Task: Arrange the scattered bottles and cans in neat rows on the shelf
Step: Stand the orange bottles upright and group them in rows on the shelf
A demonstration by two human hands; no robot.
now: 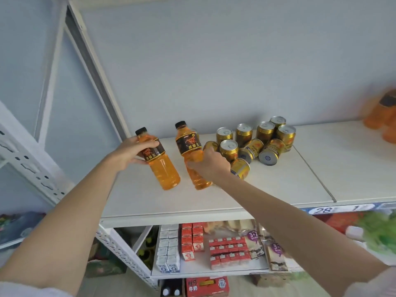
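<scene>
Two hands each grip one orange drink bottle above the shelf (214, 200): left hand (128, 152), left bottle (159, 160); right hand (209, 162), right bottle (190, 155). Gold cans (255, 144) cluster right of the right bottle, some upright, some toppled.

The white shelf (278, 189) spans the middle of the frame, carrying a cluster of gold cans (255, 144) at centre right, some upright and some tipped, and blurred orange bottles (381, 118) at the far right edge.
</scene>
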